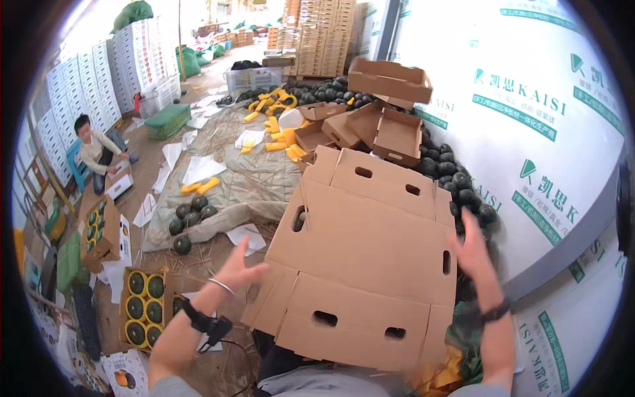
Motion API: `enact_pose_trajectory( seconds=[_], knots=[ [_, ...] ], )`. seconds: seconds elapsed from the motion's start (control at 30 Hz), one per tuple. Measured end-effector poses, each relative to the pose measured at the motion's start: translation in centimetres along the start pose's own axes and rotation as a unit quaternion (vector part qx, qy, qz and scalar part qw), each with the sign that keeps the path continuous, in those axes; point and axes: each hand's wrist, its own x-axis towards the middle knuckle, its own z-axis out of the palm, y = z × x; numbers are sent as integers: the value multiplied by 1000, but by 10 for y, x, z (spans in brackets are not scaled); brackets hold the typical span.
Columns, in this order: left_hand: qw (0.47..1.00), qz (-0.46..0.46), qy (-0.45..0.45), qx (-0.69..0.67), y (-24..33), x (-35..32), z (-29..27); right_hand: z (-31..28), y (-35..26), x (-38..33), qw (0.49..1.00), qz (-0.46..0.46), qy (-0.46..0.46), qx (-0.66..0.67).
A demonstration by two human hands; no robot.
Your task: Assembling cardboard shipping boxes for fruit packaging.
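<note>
A flat brown cardboard box blank with folded creases and several oval hand holes lies before me, tilted toward my body. Beside its left edge, my left hand is open, thumb apart from the fingers and nothing in it. At the right edge, my right hand is also open, fingers stretched out and slightly blurred; whether it touches the cardboard, I cannot tell. What supports the blank is hidden beneath it.
Dark green squashes lie heaped along the white wall panels. Open cardboard trays stand behind the blank. At left are a box of netted squashes, loose squashes on a cloth, and a seated person handling a small box.
</note>
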Motion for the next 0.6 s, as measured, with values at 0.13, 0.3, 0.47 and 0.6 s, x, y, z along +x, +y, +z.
enact_pose_trajectory(
  seconds=[0.13,0.3,0.47,0.6],
  knots=[
    [991,-8,-71,-115,17,-2,47,20,93,-136,925,313,-158,147],
    [937,261,-24,229,60,-9,24,20,58,-137,954,258,-71,133],
    [897,283,-153,304,112,-4,109,2,-6,-130,988,83,-106,78],
    [809,287,-258,444,104,40,140,47,20,-118,955,-128,-174,-201]
  ],
)
